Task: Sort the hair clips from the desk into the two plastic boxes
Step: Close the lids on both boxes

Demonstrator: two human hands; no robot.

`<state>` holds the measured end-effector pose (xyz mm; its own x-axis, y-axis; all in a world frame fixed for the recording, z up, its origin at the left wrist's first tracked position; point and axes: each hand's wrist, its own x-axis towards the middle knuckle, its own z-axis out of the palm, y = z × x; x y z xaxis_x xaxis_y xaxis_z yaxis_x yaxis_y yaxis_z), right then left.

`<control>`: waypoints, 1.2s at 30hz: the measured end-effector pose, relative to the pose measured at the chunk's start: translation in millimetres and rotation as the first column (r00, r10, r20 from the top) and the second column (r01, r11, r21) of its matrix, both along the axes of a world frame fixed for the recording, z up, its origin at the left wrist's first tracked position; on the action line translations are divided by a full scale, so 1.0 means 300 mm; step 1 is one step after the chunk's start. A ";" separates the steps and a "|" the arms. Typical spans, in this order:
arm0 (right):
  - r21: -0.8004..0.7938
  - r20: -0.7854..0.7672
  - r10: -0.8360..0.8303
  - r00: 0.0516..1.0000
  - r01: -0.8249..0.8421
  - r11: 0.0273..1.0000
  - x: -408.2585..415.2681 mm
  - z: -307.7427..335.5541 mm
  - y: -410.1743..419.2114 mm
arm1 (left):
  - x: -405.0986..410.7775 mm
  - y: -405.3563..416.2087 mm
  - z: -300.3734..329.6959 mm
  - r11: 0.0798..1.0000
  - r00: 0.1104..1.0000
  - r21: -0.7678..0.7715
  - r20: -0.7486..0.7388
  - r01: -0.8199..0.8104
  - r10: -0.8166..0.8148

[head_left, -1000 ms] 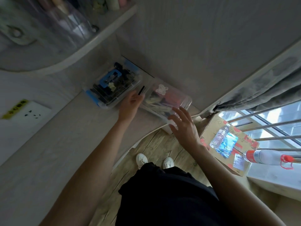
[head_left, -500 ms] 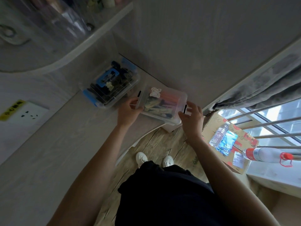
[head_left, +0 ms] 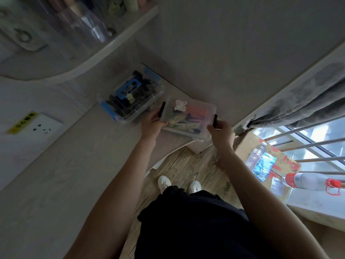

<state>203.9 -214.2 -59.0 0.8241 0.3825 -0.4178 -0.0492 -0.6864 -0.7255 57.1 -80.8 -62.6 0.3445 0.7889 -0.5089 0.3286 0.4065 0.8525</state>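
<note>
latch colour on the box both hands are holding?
Black; the latches on the box show in the head view.

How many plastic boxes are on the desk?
2. The box with blue latches stands near the wall; the box with black latches lies beside it, held at its ends by left hand and right hand.

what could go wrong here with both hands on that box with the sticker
1. The sticker box sits at the desk's curved edge above the floor; a slip by the left hand or right hand could drop it.
2. It lies close to the blue-latched box, which a sideways move may knock.
</note>
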 end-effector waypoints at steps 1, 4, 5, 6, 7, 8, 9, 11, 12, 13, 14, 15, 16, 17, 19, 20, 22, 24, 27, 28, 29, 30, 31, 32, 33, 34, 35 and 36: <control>-0.050 0.128 0.064 0.990 -0.058 0.997 -0.015 -0.007 -0.006 | 0.006 -0.009 0.005 0.999 1.000 0.035 -0.002 -0.027 0.027; -0.115 0.261 0.161 0.952 -0.135 0.984 -0.045 -0.019 -0.028 | 0.016 -0.023 -0.009 0.994 0.999 0.106 -0.046 -0.017 0.022; -0.121 0.276 0.169 0.946 -0.140 0.983 -0.049 -0.020 -0.031 | 0.018 -0.025 -0.015 0.992 0.998 0.125 -0.067 0.000 0.009; -0.121 0.295 0.174 0.939 -0.144 0.982 -0.053 -0.020 -0.033 | 0.018 -0.026 -0.021 0.990 0.996 0.138 -0.086 0.010 0.002; -0.115 0.311 0.176 0.934 -0.147 0.982 -0.058 -0.022 -0.033 | 0.018 -0.026 -0.024 0.988 0.995 0.154 -0.096 0.018 -0.004; -0.103 0.326 0.175 0.929 -0.149 0.983 -0.062 -0.028 -0.031 | 0.017 -0.025 -0.029 0.986 0.995 0.166 -0.099 0.025 -0.009; -0.093 0.328 0.177 0.928 -0.155 0.984 -0.066 -0.031 -0.030 | 0.016 -0.026 -0.029 0.984 0.994 0.174 -0.104 0.033 -0.015; -0.081 0.324 0.176 0.930 -0.158 0.984 -0.068 -0.033 -0.028 | 0.013 -0.027 -0.029 0.983 0.994 0.178 -0.111 0.042 -0.022; -0.072 0.324 0.174 0.930 -0.159 0.985 -0.067 -0.035 -0.030 | 0.008 -0.031 -0.026 0.984 0.994 0.175 -0.105 0.039 -0.021; -0.060 0.324 0.170 0.931 -0.159 0.985 -0.066 -0.033 -0.033 | 0.001 -0.038 -0.020 0.985 0.995 0.171 -0.097 0.035 -0.019; -0.040 0.329 0.166 0.930 -0.162 0.986 -0.064 -0.032 -0.039 | -0.009 -0.047 -0.016 0.986 0.996 0.167 -0.085 0.026 -0.012; -0.015 0.327 0.170 0.930 -0.174 0.985 -0.064 -0.025 -0.043 | -0.027 -0.060 -0.008 0.986 0.998 0.167 -0.065 0.003 0.008; 0.017 0.327 0.170 0.930 -0.186 0.982 -0.064 -0.018 -0.052 | -0.045 -0.073 0.000 0.986 0.999 0.162 -0.038 -0.024 0.031; 0.056 0.326 0.178 0.928 -0.207 0.977 -0.066 -0.004 -0.056 | -0.067 -0.085 0.021 0.985 0.998 0.162 -0.002 -0.063 0.064; 0.145 0.333 0.190 0.924 -0.249 0.957 -0.071 0.033 -0.054 | -0.113 -0.101 0.077 0.973 0.990 0.188 0.060 -0.133 0.124; 0.198 0.337 0.195 0.921 -0.271 0.942 -0.075 0.059 -0.045 | -0.141 -0.108 0.114 0.962 0.984 0.213 0.088 -0.169 0.153; 0.299 0.367 0.203 0.908 -0.322 0.898 -0.081 0.118 -0.011 | -0.189 -0.115 0.177 0.939 0.971 0.259 0.139 -0.227 0.197; 0.362 0.383 0.236 0.893 -0.380 0.851 -0.084 0.180 0.044 | -0.230 -0.125 0.219 0.905 0.950 0.294 0.161 -0.306 0.269; 0.359 0.398 0.346 0.850 -0.492 0.793 -0.063 0.241 0.162 | -0.259 -0.134 0.257 0.844 0.914 0.352 0.193 -0.405 0.358; 0.370 0.401 0.390 0.829 -0.536 0.759 -0.060 0.259 0.206 | -0.264 -0.125 0.263 0.832 0.907 0.362 0.200 -0.421 0.372; 0.395 0.400 0.427 0.811 -0.573 0.718 -0.056 0.272 0.251 | -0.268 -0.110 0.260 0.825 0.903 0.369 0.203 -0.429 0.379; 0.420 0.392 0.464 0.794 -0.603 0.678 -0.058 0.281 0.297 | -0.272 -0.090 0.254 0.818 0.901 0.378 0.197 -0.434 0.386; 0.420 0.381 0.505 0.775 -0.631 0.652 -0.059 0.283 0.340 | -0.273 -0.070 0.247 0.815 0.899 0.381 0.193 -0.437 0.392; 0.394 0.369 0.550 0.749 -0.662 0.638 -0.061 0.276 0.380 | -0.274 -0.048 0.240 0.811 0.897 0.382 0.191 -0.443 0.400; 0.346 0.366 0.598 0.713 -0.701 0.624 -0.063 0.266 0.418 | -0.278 -0.027 0.233 0.803 0.892 0.387 0.196 -0.453 0.408; 0.311 0.369 0.641 0.673 -0.739 0.597 -0.065 0.250 0.451 | -0.285 -0.005 0.226 0.793 0.889 0.402 0.196 -0.458 0.414; 0.308 0.368 0.665 0.650 -0.760 0.572 -0.067 0.232 0.478 | -0.292 0.017 0.220 0.784 0.893 0.429 0.183 -0.450 0.412; 0.329 0.365 0.674 0.642 -0.766 0.552 -0.069 0.215 0.500 | -0.297 0.039 0.216 0.776 0.901 0.461 0.161 -0.430 0.404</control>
